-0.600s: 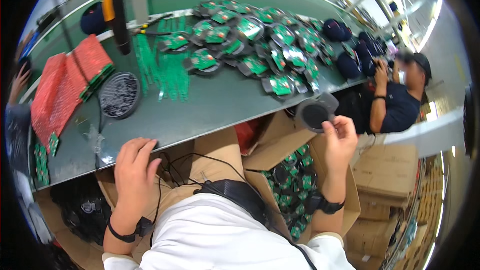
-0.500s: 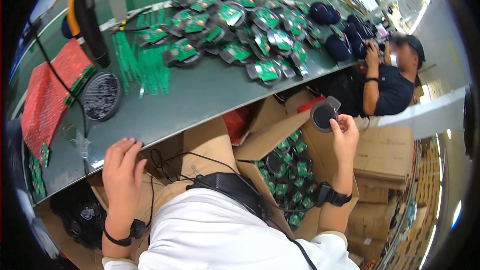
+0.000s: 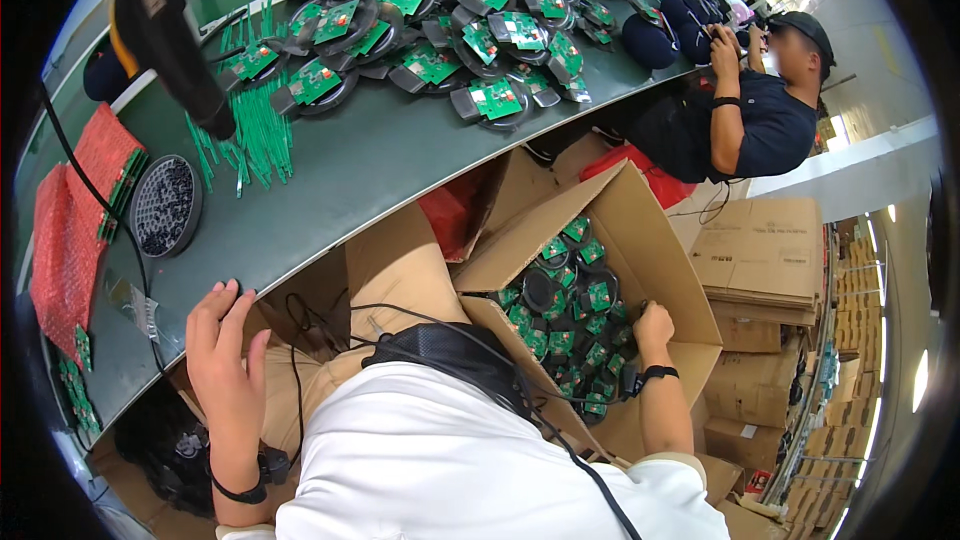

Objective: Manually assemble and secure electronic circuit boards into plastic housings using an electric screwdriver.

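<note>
My left hand [image 3: 226, 345] rests at the front edge of the green-topped table [image 3: 330, 210], its fingers stretched out and holding nothing. My right hand [image 3: 655, 330] reaches into an open cardboard box [image 3: 690, 285] at its right side, fingers curled together. A small dark bit shows by the fingertips; what they hold, if anything, is hidden. Inside the box lie many round black parts with green circuit boards [image 3: 590, 345]. One plain black disc [image 3: 540, 290] sits on top of them.
A large heap of similar round board assemblies [image 3: 430, 25] covers the table's far side. Nearer left are thin green strips [image 3: 262, 135], a round black tray of small pieces [image 3: 166, 205], red bubble wrap [image 3: 65, 240] and a hanging black tool [image 3: 165, 35]. A co-worker [image 3: 765, 105] sits at right.
My right hand has moved down into the box; the round black part it held up is no longer plainly visible in it. My left hand stays at the table edge while the view shifts.
</note>
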Demonstrator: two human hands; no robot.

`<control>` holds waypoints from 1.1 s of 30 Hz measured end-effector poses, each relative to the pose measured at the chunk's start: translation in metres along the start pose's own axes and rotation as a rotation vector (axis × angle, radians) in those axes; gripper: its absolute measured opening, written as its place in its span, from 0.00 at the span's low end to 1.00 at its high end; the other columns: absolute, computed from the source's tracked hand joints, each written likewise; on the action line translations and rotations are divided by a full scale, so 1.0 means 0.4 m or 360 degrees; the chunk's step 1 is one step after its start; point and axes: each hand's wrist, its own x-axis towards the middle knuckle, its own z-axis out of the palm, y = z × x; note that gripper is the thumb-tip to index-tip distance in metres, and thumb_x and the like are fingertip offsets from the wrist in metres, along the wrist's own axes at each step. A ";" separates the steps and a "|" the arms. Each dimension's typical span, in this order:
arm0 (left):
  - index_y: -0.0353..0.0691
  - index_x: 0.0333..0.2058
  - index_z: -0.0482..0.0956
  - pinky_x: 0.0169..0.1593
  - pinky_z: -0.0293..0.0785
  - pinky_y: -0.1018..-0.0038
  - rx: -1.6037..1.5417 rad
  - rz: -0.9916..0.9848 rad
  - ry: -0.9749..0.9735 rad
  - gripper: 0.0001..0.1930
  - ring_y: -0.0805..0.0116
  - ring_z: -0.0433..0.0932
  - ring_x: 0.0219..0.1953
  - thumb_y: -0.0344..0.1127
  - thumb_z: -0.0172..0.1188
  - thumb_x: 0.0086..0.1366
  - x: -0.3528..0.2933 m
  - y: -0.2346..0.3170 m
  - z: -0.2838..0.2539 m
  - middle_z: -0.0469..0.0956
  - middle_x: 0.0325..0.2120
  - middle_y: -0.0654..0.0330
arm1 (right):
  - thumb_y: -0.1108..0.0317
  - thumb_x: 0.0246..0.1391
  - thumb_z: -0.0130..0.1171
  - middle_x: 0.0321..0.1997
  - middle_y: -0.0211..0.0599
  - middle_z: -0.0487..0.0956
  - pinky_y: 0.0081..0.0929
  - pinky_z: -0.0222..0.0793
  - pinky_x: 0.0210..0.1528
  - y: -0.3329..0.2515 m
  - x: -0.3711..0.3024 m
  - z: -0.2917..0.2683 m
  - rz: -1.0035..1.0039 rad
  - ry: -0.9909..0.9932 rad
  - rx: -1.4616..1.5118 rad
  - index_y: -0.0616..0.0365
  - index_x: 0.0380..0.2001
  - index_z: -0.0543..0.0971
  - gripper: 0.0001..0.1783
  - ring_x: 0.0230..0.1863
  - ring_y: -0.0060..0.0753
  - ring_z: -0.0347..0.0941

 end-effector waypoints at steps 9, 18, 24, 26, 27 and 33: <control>0.35 0.53 0.80 0.64 0.70 0.57 -0.0085 -0.0064 -0.0018 0.28 0.46 0.74 0.62 0.20 0.70 0.49 -0.007 -0.007 -0.002 0.77 0.56 0.49 | 0.68 0.62 0.56 0.43 0.49 0.84 0.48 0.81 0.48 0.011 -0.003 0.124 0.0078 -0.0268 -0.0167 0.60 0.38 0.85 0.11 0.46 0.54 0.83; 0.39 0.53 0.80 0.61 0.71 0.55 -0.0094 0.0043 0.0047 0.27 0.50 0.74 0.63 0.33 0.73 0.51 -0.032 -0.038 0.019 0.77 0.57 0.52 | 0.69 0.61 0.57 0.37 0.46 0.84 0.46 0.81 0.42 0.131 0.006 0.314 -0.0284 -0.0029 -0.0268 0.57 0.38 0.82 0.07 0.40 0.50 0.84; 0.38 0.52 0.79 0.63 0.73 0.56 -0.0242 0.0089 0.0181 0.19 0.50 0.71 0.66 0.35 0.62 0.63 -0.066 -0.054 0.031 0.75 0.57 0.49 | 0.67 0.61 0.61 0.29 0.40 0.83 0.33 0.78 0.33 -0.034 0.161 0.142 -0.0781 -0.0480 -0.0206 0.59 0.35 0.83 0.07 0.30 0.36 0.82; 0.39 0.49 0.80 0.57 0.76 0.60 -0.0547 0.0118 0.0313 0.17 0.50 0.75 0.60 0.31 0.65 0.60 -0.064 -0.067 0.014 0.76 0.50 0.52 | 0.66 0.62 0.62 0.29 0.40 0.83 0.32 0.77 0.32 -0.125 0.195 0.011 -0.0914 -0.0710 -0.0185 0.59 0.35 0.83 0.08 0.30 0.34 0.82; 0.39 0.49 0.80 0.57 0.76 0.60 -0.0511 0.0052 0.0383 0.17 0.50 0.75 0.60 0.31 0.65 0.60 -0.072 -0.077 0.000 0.76 0.50 0.52 | 0.65 0.63 0.62 0.29 0.40 0.83 0.31 0.77 0.32 -0.169 0.206 -0.057 -0.0964 -0.0823 -0.0180 0.60 0.35 0.84 0.09 0.30 0.33 0.81; 0.39 0.45 0.81 0.44 0.78 0.61 -0.0565 -0.0379 0.0673 0.13 0.52 0.81 0.42 0.28 0.67 0.62 -0.165 -0.166 -0.121 0.78 0.40 0.55 | 0.61 0.65 0.63 0.29 0.38 0.84 0.27 0.76 0.32 -0.341 0.250 -0.433 -0.1140 -0.1398 -0.0159 0.61 0.37 0.84 0.13 0.31 0.28 0.81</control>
